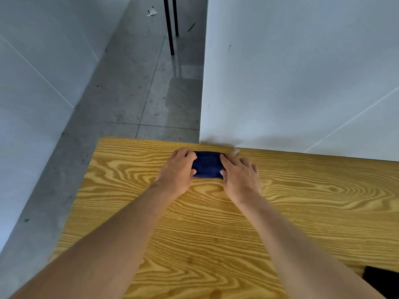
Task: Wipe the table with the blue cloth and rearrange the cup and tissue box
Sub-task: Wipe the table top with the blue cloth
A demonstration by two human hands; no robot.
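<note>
A dark blue cloth [207,164], folded into a small pad, lies near the far edge of the wooden table [216,223]. My left hand [178,169] grips its left end, fingers and thumb curled round it. My right hand [240,172] holds its right end between thumb and fingers. Both arms reach forward across the table. No cup or tissue box is in view.
A white wall [302,72] stands right behind the table's far edge on the right. The table's left edge drops to a grey tiled floor [138,93]. Black furniture legs [171,24] stand far back. A dark object [384,279] shows at the bottom right corner.
</note>
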